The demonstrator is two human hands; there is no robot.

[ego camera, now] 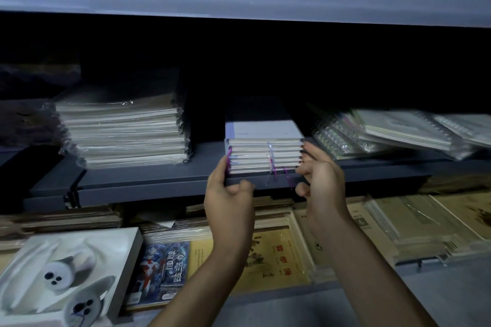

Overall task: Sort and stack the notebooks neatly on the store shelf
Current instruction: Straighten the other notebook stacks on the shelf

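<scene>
Both bare forearms reach up from below the notebook stack [264, 152], the left hand [229, 195] gripping its left edge, thumb upright along the side and fingers curled beneath, the right hand [322, 176] touching its right edge with loosely bent fingertips.

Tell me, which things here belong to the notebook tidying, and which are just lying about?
In the job: notebook stack, gripped by the left hand, right hand at its right edge; dark shelf under it; wrapped stack; spiral notebooks.
Lying about: rabbit box; blue cartoon pack; yellow book, all on the lower shelf.
</scene>
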